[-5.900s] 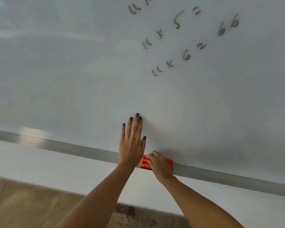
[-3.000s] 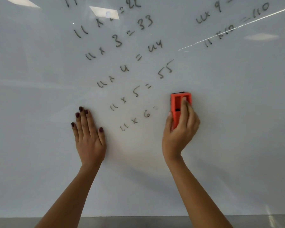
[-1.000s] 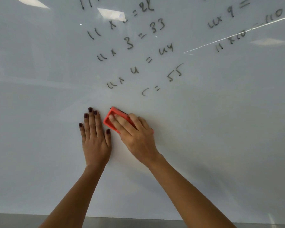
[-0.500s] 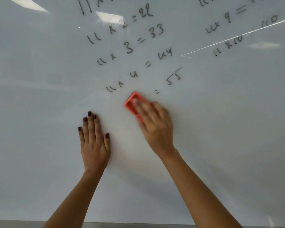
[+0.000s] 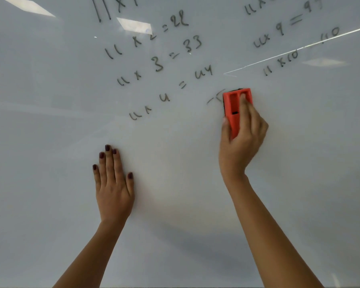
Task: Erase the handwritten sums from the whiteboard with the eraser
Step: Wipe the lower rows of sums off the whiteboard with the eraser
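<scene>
Eraser (image 5: pixel 235 110) first: we have the orange block in our right hand (image 5: pixel 240 142), thumb along its left edge and fingers (image 5: pixel 246 107) wrapped over its back, pressing its dark felt face flat to the whiteboard (image 5: pixel 50 132). It sits upright over what remains of a sum's answer, with only a few stray strokes (image 5: pixel 215 97) showing just beside its left edge. Our left hand (image 5: pixel 112 183) grips nothing; it lies flat and spread on a bare stretch of board, well apart from the eraser, bracing us. Farther out, most of the writing is not yet wiped: the "11 x 4 = 44" line (image 5: pixel 168 94) up and to the left, the "11 x 3 = 33" line (image 5: pixel 160 61) and the "11 x 2 = 22" line (image 5: pixel 148 36) above it, and a second column to the upper right with the "11 x 9" line (image 5: pixel 279 32) and the "11 x 10 = 110" line (image 5: pixel 299 53). We judge the task far from done. The risks we see: a tilted eraser would lift one felt edge and leave thin streaks like those leftover strokes; light pressure could smear ink into a grey haze; and our bracing palm could smudge any sum it slides across.
</scene>
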A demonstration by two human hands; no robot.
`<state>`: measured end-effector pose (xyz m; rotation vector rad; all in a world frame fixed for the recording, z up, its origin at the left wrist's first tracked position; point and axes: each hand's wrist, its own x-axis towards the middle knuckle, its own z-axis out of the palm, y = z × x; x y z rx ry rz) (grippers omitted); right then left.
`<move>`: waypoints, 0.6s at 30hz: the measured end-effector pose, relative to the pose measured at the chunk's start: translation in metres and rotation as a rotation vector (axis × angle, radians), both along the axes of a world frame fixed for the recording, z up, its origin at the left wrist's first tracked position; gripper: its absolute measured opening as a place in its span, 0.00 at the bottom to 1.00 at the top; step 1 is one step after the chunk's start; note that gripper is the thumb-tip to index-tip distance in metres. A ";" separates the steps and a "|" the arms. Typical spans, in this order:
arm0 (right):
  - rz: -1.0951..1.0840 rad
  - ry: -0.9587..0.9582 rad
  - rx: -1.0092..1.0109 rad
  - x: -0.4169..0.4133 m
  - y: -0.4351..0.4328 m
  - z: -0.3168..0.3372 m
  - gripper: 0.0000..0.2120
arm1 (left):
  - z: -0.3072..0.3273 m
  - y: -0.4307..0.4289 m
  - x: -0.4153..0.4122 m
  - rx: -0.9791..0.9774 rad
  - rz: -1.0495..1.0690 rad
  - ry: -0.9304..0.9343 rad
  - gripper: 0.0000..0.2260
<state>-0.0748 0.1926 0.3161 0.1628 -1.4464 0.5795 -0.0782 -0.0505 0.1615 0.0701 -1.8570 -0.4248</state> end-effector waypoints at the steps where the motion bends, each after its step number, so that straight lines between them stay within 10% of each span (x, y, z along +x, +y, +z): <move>1: -0.045 0.004 0.065 0.000 -0.002 -0.002 0.22 | 0.000 0.001 0.000 0.004 0.001 0.000 0.28; 5: -0.172 0.056 0.573 -0.002 0.008 -0.010 0.21 | 0.000 0.001 0.000 0.007 -0.002 0.006 0.28; 10: -0.066 -0.005 0.001 -0.005 0.014 0.024 0.23 | 0.000 0.003 0.002 0.016 -0.006 -0.004 0.28; 15: -0.184 0.056 0.573 0.001 -0.006 0.015 0.22 | 0.001 0.002 0.003 0.013 0.006 -0.014 0.28; 18: -0.147 0.030 0.321 -0.001 -0.002 0.028 0.23 | 0.000 0.001 0.002 0.000 0.008 -0.014 0.28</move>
